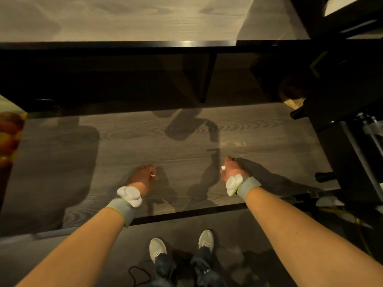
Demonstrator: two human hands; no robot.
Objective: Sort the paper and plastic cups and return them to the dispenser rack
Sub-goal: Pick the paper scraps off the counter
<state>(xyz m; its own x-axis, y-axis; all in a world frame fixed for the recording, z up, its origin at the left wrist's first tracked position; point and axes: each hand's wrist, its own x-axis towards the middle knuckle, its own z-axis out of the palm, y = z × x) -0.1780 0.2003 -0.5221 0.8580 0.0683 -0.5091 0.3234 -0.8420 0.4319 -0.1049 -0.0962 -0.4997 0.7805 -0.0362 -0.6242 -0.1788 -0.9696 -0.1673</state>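
Note:
Both my hands rest on a wood-grain table [165, 139] near its front edge. My left hand [143, 176] is curled into a loose fist, knuckles up, with nothing visible in it. My right hand [230, 169] is also curled shut, about a forearm's width to the right. Each wrist carries a grey band with a white sensor. No paper cups, plastic cups or dispenser rack are in view.
A dark raised shelf [145, 46] crosses the table's back. Black stand hardware [342, 100] fills the right side. A jar of red and yellow items [9, 133] sits at the left edge. My white shoes [182, 245] and a black cable [136, 274] are on the floor.

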